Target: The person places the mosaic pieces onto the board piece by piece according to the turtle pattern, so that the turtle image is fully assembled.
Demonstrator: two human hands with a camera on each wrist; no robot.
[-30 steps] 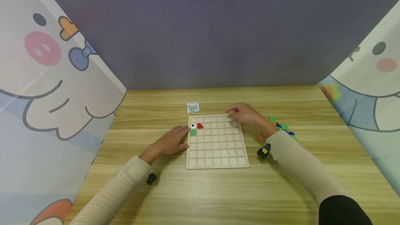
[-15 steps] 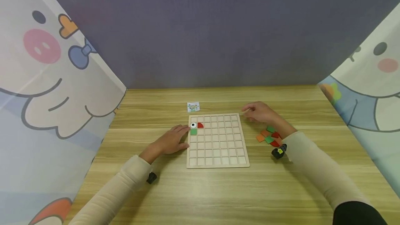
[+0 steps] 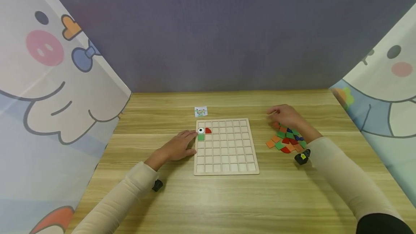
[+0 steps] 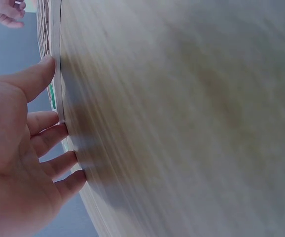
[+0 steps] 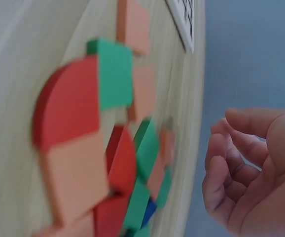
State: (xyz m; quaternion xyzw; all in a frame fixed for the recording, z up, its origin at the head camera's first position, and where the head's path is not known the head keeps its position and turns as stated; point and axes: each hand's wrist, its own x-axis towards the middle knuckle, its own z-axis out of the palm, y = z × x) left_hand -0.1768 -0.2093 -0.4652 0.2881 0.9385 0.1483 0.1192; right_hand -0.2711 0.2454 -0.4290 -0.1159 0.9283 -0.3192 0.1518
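A wooden grid board (image 3: 226, 150) lies flat on the table. Its upper left cells hold a white eye tile (image 3: 201, 130), a red quarter-circle tile (image 3: 208, 130) and a green square tile (image 3: 201, 137). With extended fingers, my left hand (image 3: 177, 148) touches the board's left edge; the left wrist view shows thumb and fingertips along that rim. To the right, my right hand (image 3: 285, 115) hovers at the far side of a tile pile (image 3: 289, 135). In the right wrist view its fingers are loosely bent, nothing visible between them, apart from a red quarter-circle tile (image 5: 68, 106) and the others.
Beyond the board's upper left corner lies a small picture card (image 3: 200, 111). The pile mixes orange, green, red and blue pieces, some overlapping. A grey wall (image 3: 227, 39) rises behind the wooden table (image 3: 224, 205), and printed panels stand on both sides.
My right hand has moved right, from the board's upper right corner to above the tile pile, uncovering more of the tiles. The left hand and the tiles on the board have stayed put.
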